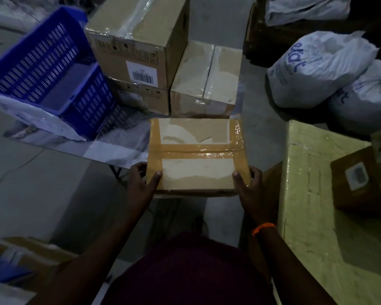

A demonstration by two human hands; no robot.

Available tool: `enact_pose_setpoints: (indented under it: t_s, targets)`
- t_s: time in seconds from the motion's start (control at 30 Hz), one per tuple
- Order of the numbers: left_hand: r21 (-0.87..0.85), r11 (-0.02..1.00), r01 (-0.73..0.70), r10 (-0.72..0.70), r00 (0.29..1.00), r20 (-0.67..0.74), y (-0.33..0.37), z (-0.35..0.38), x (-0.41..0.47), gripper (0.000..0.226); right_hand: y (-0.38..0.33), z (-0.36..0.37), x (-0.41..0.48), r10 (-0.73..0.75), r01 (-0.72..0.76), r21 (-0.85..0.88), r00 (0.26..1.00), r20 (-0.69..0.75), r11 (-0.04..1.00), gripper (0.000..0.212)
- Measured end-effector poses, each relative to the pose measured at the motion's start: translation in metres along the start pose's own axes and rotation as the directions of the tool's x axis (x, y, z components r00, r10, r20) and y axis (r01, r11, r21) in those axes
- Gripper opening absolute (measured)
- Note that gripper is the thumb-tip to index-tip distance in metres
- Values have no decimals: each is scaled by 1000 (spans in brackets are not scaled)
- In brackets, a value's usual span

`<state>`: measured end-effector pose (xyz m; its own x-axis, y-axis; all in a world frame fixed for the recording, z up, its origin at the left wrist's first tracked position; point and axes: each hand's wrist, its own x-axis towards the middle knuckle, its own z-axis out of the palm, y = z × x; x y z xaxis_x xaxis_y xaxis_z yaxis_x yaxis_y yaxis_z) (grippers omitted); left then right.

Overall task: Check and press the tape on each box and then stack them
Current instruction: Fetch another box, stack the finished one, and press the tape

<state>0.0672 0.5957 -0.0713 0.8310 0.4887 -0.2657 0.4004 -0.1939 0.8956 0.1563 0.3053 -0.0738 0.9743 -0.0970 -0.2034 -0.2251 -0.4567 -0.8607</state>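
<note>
I hold a flat cardboard box [196, 155] in front of me, above the floor. Brown tape runs across its top and down both side edges. My left hand [141, 183] grips its near left corner, thumb on top. My right hand [249, 186] grips the near right corner the same way. Behind it stands a smaller box [207, 80] sealed with clear tape. To its left two larger boxes are stacked; the upper one [139, 40] has a barcode label.
A blue plastic crate [48, 69] sits at the left on white plastic sheeting. White printed bags [317, 69] lie at the right. A large yellow-wrapped box [317, 216] stands at my right with a small box [361, 183] on it. More cardboard lies at the bottom left.
</note>
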Motion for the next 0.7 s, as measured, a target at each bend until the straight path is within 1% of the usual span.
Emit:
enact_pose_setpoints:
  t_s: [0.1,0.17,0.23,0.3,0.37,0.47,0.6,0.7]
  targets:
    - [131,987,-98,102,994,-28,1,3,0,60,4,6,3,-52,52,-75,999,4,996,63]
    - [251,941,-226,245,968,-48,-1,6,1,66,8,11,7,-101,94,-170,994,-34,981,70]
    - [414,835,-362,407,913,-22,-5,11,9,68,5,15,14,-233,215,-291,972,-26,932,73]
    - [518,729,-447,479,874,81,1,17,20,66,-4,20,24,-357,351,-425,932,69,834,74]
    - [582,635,-508,482,849,215,13,27,34,64,-17,30,36,-405,437,-513,896,181,739,73]
    - [672,511,-536,393,841,372,31,44,57,64,-34,48,54,-422,531,-579,846,325,619,75]
    - [745,389,-542,311,838,448,41,61,81,74,-47,68,73,-359,575,-595,817,451,561,82]
    - [762,351,-544,328,834,444,35,65,85,71,-48,75,73,-364,595,-606,803,471,528,82]
